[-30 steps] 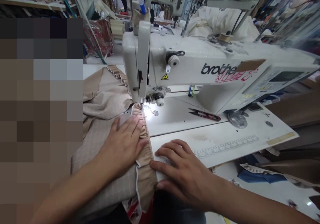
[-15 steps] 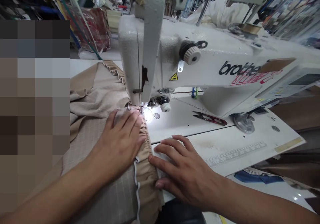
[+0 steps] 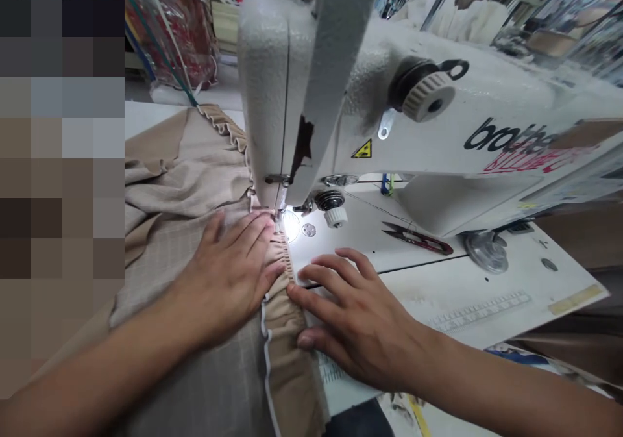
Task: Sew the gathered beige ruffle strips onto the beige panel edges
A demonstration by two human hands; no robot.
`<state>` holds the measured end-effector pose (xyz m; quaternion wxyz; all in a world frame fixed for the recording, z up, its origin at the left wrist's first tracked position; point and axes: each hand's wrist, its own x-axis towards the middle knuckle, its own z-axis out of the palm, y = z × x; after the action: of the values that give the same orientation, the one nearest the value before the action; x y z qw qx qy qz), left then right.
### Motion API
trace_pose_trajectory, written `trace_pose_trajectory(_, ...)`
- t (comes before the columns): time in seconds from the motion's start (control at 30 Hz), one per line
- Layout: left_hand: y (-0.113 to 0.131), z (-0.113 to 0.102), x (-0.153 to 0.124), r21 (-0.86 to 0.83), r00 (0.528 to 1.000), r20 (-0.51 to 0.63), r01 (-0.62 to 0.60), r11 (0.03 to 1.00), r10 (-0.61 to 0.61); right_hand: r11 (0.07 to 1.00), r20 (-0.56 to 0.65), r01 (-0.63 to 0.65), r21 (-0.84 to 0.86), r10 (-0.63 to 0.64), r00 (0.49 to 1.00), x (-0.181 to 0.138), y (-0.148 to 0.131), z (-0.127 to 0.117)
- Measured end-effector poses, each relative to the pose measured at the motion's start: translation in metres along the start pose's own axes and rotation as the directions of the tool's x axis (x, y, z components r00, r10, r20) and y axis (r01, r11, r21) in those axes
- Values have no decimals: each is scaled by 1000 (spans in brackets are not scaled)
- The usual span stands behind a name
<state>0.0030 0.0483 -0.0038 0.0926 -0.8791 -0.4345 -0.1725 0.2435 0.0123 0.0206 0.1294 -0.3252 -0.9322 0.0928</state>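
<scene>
My left hand [image 3: 233, 271] lies flat, fingers spread, on beige checked fabric [image 3: 195, 197], its fingertips close to the needle [image 3: 278, 215] of a white Brother sewing machine [image 3: 370, 106]. A gathered tan ruffle strip [image 3: 287, 333] with white piping runs from the needle toward me between my hands. On the ruffle's right, my right hand [image 3: 357, 317] rests flat on the white table [image 3: 487, 287]; its index fingertip and thumb touch the strip's edge. Neither hand grips anything.
Red-handled thread snips [image 3: 418, 239] lie on the table right of the needle, beside a round metal knob [image 3: 484, 252]. A printed ruler [image 3: 481, 310] runs along the table's front edge. Stitched fabric piles up behind the machine at left. A blurred patch covers the far left.
The camera has moved closer to the machine head. Both hands have slid forward with the ruffle toward the needle; the left fingertips are now nearer the presser foot.
</scene>
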Motion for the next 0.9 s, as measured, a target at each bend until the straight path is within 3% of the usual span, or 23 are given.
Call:
trace_pose_trajectory(0.2,20,-15,-5,31,999,-36,9,999,-8,999,13,34,5,-34,999,0,1,-1)
trace_pose_trajectory(0.33,27,-9,-16,54,1000,-2,31,998,-30,999,36,32,16,-32,999,0,1,-2)
trace_pose_trajectory(0.5,13,2,-15,42,998,23,51,998,-52,1000,36,22,-20,-22,999,9,6,-3)
trace_pose_trajectory(0.77,-16,3,16,51,989,126,67,996,-73,987,-11,41,-157,-44,999,33,30,2)
trace_pose_trajectory(0.9,-8,-9,4,65,998,31,56,996,-58,987,22,58,-151,-55,998,37,33,0)
